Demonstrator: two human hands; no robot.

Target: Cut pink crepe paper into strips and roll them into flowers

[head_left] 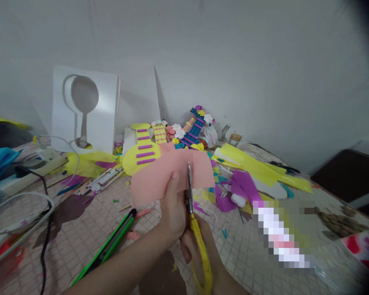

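My left hand (171, 211) pinches the lower edge of a pink paper sheet (160, 174) and holds it up above the table. My right hand (199, 246) grips yellow-handled scissors (198, 241), whose blades (190, 184) point up into the pink sheet near its middle. Behind the sheet lies a yellow paper guitar (141, 153) with purple strips. A blue paper guitar (194, 130) with paper flowers leans further back.
A green utility knife (110, 246) lies on the tiled tablecloth at the left. Pens (103, 178), yellow sheets (258, 166), purple scraps (241, 184), cables (46, 229) and a white cut-out board (84, 108) against the wall surround the work spot.
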